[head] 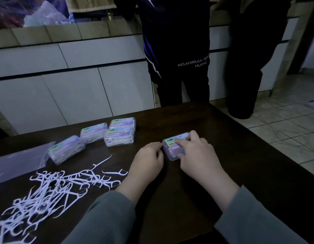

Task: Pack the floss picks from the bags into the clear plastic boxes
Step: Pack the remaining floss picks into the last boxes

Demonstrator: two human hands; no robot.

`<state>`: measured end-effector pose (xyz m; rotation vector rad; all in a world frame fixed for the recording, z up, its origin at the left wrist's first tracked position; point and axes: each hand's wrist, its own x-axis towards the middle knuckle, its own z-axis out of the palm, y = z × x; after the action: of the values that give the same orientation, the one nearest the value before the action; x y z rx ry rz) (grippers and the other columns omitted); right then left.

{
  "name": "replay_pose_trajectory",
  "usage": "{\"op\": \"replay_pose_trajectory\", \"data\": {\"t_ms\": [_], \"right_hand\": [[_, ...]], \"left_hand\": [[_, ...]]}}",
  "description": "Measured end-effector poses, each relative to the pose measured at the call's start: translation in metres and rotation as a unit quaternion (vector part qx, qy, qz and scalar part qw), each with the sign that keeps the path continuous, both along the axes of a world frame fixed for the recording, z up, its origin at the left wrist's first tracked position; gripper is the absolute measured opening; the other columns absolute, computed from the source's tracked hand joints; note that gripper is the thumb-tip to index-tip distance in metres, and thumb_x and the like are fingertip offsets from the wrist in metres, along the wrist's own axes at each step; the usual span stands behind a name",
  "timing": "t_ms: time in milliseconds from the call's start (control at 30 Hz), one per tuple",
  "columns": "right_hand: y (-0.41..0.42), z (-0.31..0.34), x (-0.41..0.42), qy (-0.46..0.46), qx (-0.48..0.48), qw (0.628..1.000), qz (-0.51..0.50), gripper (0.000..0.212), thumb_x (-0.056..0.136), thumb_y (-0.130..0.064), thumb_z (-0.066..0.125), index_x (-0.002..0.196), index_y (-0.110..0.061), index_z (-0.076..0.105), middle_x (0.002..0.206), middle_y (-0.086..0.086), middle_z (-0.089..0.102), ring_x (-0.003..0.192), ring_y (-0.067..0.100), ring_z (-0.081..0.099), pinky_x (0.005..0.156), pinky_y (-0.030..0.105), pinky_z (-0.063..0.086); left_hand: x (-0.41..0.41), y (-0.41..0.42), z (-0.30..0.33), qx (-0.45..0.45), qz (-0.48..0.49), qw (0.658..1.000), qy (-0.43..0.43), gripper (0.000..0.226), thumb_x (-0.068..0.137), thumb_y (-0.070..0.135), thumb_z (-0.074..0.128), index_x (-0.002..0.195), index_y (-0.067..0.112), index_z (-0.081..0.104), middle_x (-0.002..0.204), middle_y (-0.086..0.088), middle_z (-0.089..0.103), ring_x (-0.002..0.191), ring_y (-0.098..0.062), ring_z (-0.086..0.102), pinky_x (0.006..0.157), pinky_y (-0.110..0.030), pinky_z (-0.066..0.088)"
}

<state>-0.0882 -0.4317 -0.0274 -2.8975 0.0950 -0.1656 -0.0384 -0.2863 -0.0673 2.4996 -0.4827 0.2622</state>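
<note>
A small clear plastic box (170, 147) with a label on its lid lies on the dark table (240, 164), mid-right. My right hand (196, 154) lies over it, fingers curled round its right side and forefinger on the lid. My left hand (149, 159) touches the box's left end with curled fingers. A heap of loose white floss picks (47, 192) is spread over the table's left front. Several filled, closed clear boxes (117, 134) stand in a group behind the heap.
A flat clear plastic bag (17, 161) lies at the left edge. Two people in dark clothes (179, 59) stand just beyond the table's far edge, in front of a white tiled counter. Tiled floor shows at the right.
</note>
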Motion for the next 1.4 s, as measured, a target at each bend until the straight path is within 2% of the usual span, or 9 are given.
{"op": "replay_pose_trajectory", "data": {"t_ms": [133, 300, 467, 700, 767, 833, 1000, 1200, 1400], "right_hand": [[0.010, -0.005, -0.001, -0.079, 0.009, 0.995, 0.066, 0.048, 0.094, -0.035, 0.056, 0.141, -0.032, 0.043, 0.130, -0.001, 0.039, 0.113, 0.016, 0.043, 0.095, 0.033, 0.045], [0.018, -0.014, 0.013, -0.097, 0.133, 0.969, 0.184, 0.042, 0.090, -0.033, 0.064, 0.131, -0.035, 0.055, 0.117, -0.013, 0.042, 0.108, 0.004, 0.044, 0.088, 0.020, 0.044], [0.008, -0.018, 0.032, -0.001, 0.176, 0.967, 0.182, 0.075, 0.074, -0.059, 0.072, 0.140, -0.044, 0.039, 0.136, -0.015, 0.035, 0.121, 0.009, 0.041, 0.096, 0.030, 0.044], [0.007, -0.024, 0.045, 0.022, 0.170, 0.968, 0.182, 0.074, 0.067, -0.069, 0.069, 0.134, -0.053, 0.041, 0.117, -0.021, 0.054, 0.117, 0.008, 0.039, 0.093, 0.032, 0.030], [0.011, -0.025, 0.043, 0.010, 0.156, 0.971, 0.183, 0.075, 0.067, -0.070, 0.069, 0.134, -0.052, 0.040, 0.118, -0.022, 0.056, 0.117, 0.007, 0.039, 0.094, 0.034, 0.027], [0.014, -0.023, 0.040, 0.012, 0.153, 0.972, 0.177, 0.075, 0.068, -0.067, 0.072, 0.134, -0.052, 0.039, 0.119, -0.024, 0.056, 0.119, 0.008, 0.038, 0.096, 0.034, 0.025], [0.015, -0.020, 0.032, 0.022, 0.148, 0.975, 0.164, 0.085, 0.075, -0.061, 0.070, 0.144, -0.048, 0.024, 0.132, -0.021, 0.048, 0.123, 0.009, 0.032, 0.096, 0.033, 0.025], [0.018, -0.024, 0.034, -0.011, 0.155, 0.976, 0.151, 0.095, 0.068, -0.068, 0.071, 0.145, -0.042, 0.020, 0.136, -0.022, 0.053, 0.135, 0.012, 0.034, 0.102, 0.036, 0.020], [0.021, -0.029, 0.035, -0.018, 0.084, 0.987, 0.136, 0.086, 0.068, -0.077, 0.062, 0.142, -0.048, 0.030, 0.135, -0.020, 0.051, 0.122, 0.014, 0.034, 0.092, 0.034, 0.028]], "left_hand": [[0.001, 0.025, 0.013, -0.139, -0.049, 0.989, 0.018, 0.039, 0.099, 0.031, 0.047, 0.137, 0.029, 0.050, 0.136, 0.011, 0.053, 0.125, -0.003, 0.047, 0.100, -0.019, 0.035], [0.007, 0.058, 0.019, 0.017, -0.120, 0.992, 0.027, 0.068, 0.078, 0.072, 0.048, 0.138, 0.040, 0.045, 0.130, 0.021, 0.047, 0.120, 0.000, 0.043, 0.098, -0.029, 0.043], [0.009, 0.073, 0.024, 0.058, -0.121, 0.991, 0.027, 0.070, 0.078, 0.071, 0.052, 0.139, 0.038, 0.044, 0.130, 0.013, 0.053, 0.115, -0.002, 0.049, 0.095, -0.032, 0.048], [0.002, 0.067, 0.025, 0.167, -0.083, 0.982, 0.006, 0.073, 0.086, 0.066, 0.047, 0.146, 0.028, 0.034, 0.136, 0.006, 0.046, 0.122, -0.011, 0.045, 0.099, -0.031, 0.043], [0.003, 0.065, 0.029, 0.130, -0.086, 0.988, -0.018, 0.056, 0.090, 0.063, 0.039, 0.131, 0.028, 0.054, 0.114, 0.004, 0.060, 0.105, -0.012, 0.056, 0.084, -0.026, 0.048], [0.005, 0.063, 0.035, 0.098, -0.072, 0.992, -0.017, 0.063, 0.085, 0.069, 0.028, 0.116, 0.027, 0.064, 0.095, 0.005, 0.065, 0.089, -0.009, 0.059, 0.072, -0.025, 0.049], [0.005, 0.074, 0.040, -0.018, -0.038, 0.997, 0.066, 0.066, 0.074, 0.076, 0.042, 0.114, 0.029, 0.062, 0.102, 0.007, 0.063, 0.093, -0.009, 0.060, 0.075, -0.030, 0.054], [0.014, 0.078, 0.028, -0.242, 0.150, 0.958, 0.026, 0.033, 0.090, 0.028, 0.065, 0.118, 0.027, 0.048, 0.096, 0.005, 0.063, 0.067, -0.012, 0.068, 0.054, -0.020, 0.050], [0.018, 0.090, 0.019, -0.018, 0.093, 0.995, -0.032, 0.034, 0.093, 0.034, 0.057, 0.126, 0.028, 0.057, 0.122, 0.006, 0.055, 0.106, -0.009, 0.054, 0.084, -0.024, 0.045]]}}
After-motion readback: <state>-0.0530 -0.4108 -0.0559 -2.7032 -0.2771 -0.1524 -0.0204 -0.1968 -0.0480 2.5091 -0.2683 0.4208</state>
